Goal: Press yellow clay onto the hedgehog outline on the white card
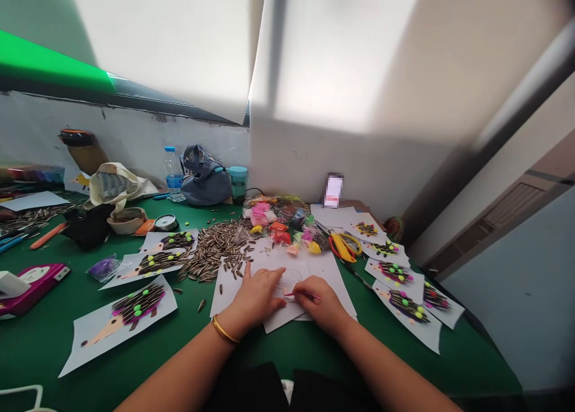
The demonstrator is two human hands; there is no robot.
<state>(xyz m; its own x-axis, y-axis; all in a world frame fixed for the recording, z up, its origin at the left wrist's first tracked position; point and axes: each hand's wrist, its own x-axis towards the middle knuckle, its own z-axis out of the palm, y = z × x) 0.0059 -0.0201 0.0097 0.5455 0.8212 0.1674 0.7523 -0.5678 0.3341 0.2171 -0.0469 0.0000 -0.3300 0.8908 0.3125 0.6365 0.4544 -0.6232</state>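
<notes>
A small white card [274, 323] with a drawn outline on it lies on larger white sheets [344, 283] in front of me. My left hand [257, 293] rests on the card's left side, fingers spread and holding nothing. Pinched in my right hand [324, 304] is a thin pink stick-like tool [290, 294]. Its tip touches a small peach-coloured patch on the card, below the drawing; what the patch is made of is too small to tell. Sunflower seeds [215, 250] lie heaped just beyond my left hand, some spilling onto the sheets.
Bagged coloured clay [281, 235] and yellow scissors [344, 246] lie beyond the sheets. Hedgehog cards with seed spines stand in groups at left [101, 346] and right [426, 334]. A blue bag [204, 184], water bottle [173, 175], teal-lidded cup [238, 184] and phone [333, 191] line the wall.
</notes>
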